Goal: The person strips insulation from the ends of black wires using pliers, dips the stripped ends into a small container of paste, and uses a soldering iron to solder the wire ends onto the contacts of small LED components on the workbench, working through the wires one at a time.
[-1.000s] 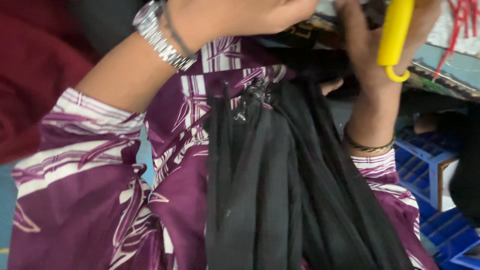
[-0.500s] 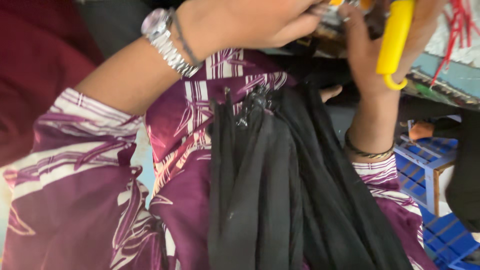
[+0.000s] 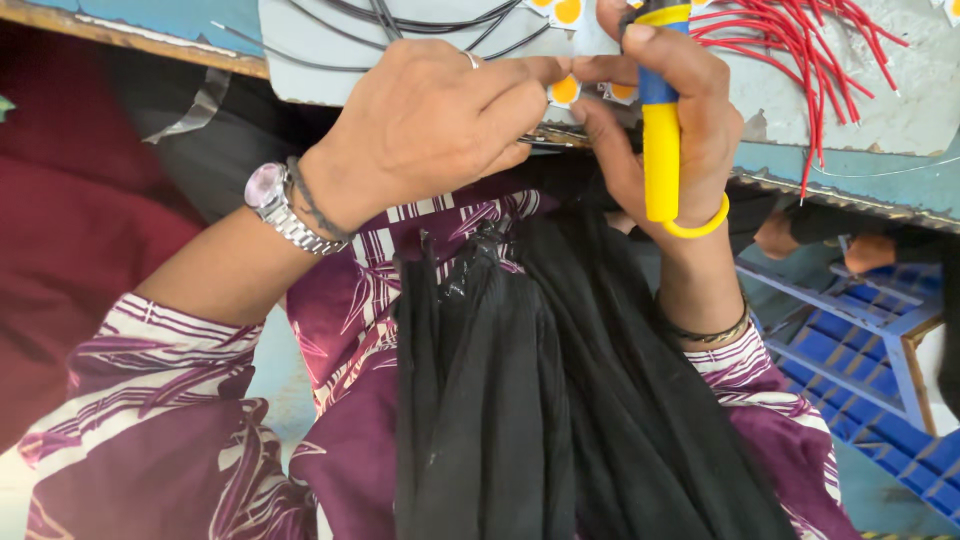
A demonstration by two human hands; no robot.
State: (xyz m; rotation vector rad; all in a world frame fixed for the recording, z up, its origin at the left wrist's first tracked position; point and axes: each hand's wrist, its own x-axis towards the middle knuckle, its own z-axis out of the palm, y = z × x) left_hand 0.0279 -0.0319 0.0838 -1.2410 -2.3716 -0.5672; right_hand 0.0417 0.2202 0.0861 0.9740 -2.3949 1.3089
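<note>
The left hand [image 3: 440, 120] now pinches a thin metal tool at the workbench edge [image 3: 830, 185], fingertips meeting the right hand [image 3: 665, 110], which is clamped around a yellow-handled soldering tool [image 3: 661, 150]. Compared with a moment ago, both hands have steadied over the small yellow-centred disc [image 3: 565, 92] between them. Red wires [image 3: 810, 60] and black wires [image 3: 420, 15] lie just beyond on the grey sheet [image 3: 330, 60].

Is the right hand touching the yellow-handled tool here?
Touching. The head view shows the right hand wrapped around the yellow-handled tool, fingers closed over its handle.
</note>
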